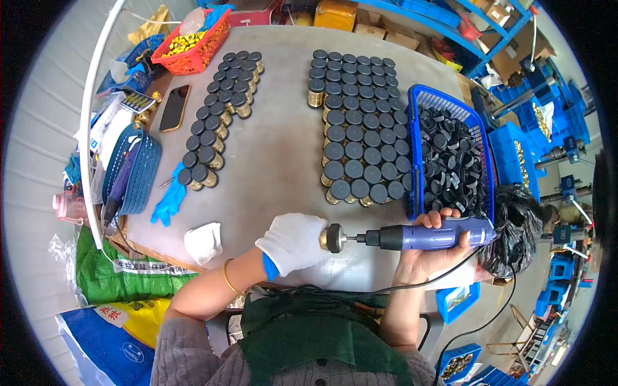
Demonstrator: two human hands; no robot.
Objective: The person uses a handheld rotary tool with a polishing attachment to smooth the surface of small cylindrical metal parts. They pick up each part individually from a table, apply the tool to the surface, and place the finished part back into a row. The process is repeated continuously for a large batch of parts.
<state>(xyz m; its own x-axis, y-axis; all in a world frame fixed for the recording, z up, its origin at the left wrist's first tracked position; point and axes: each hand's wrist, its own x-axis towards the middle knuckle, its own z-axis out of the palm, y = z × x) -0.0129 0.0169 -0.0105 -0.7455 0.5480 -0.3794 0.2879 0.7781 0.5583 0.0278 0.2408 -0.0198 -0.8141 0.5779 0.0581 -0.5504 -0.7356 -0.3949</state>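
Clearly, left hand (293, 242) curled round black-capped piece (335, 238); right hand (432, 259) round purple screwdriver (420, 237).

Left hand (293, 241) white-gloved, fingers curled in a grip; left forearm (212, 288) slanting up and right. Right hand (428, 257) bare, fingers wrapped over; right forearm (402, 312) near upright.

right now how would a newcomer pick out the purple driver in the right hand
Find the grey table, then the blue basket of black caps at its right side. Just nearer than that, the bare right hand grips the purple driver, tip pointing left. Another purple tool rests at the teal basket, far left; only this one is held.
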